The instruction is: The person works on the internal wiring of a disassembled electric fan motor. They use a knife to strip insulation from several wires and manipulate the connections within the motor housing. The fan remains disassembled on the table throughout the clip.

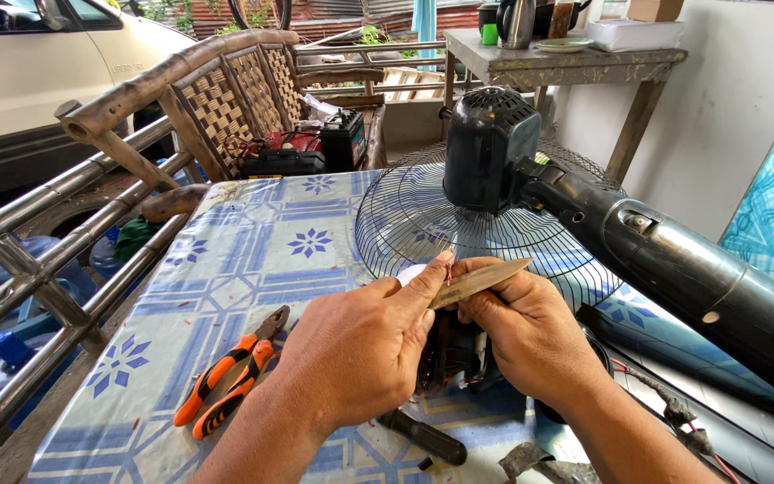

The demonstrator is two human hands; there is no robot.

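Head view: thin red wire (448, 272) pinched at the left hand's (356, 350) fingertips, over the bench (253, 251), with the knife (477, 280) gripped in the right hand (530, 336) laid against it. Looks like stripping insulation; next needs a light scrape, not a cut. Pliers (230, 372) left, fan (494, 179) behind.

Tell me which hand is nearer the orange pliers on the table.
Left. The left hand hovers just right of the orange pliers; the right hand, holding a knife, sits farther right.
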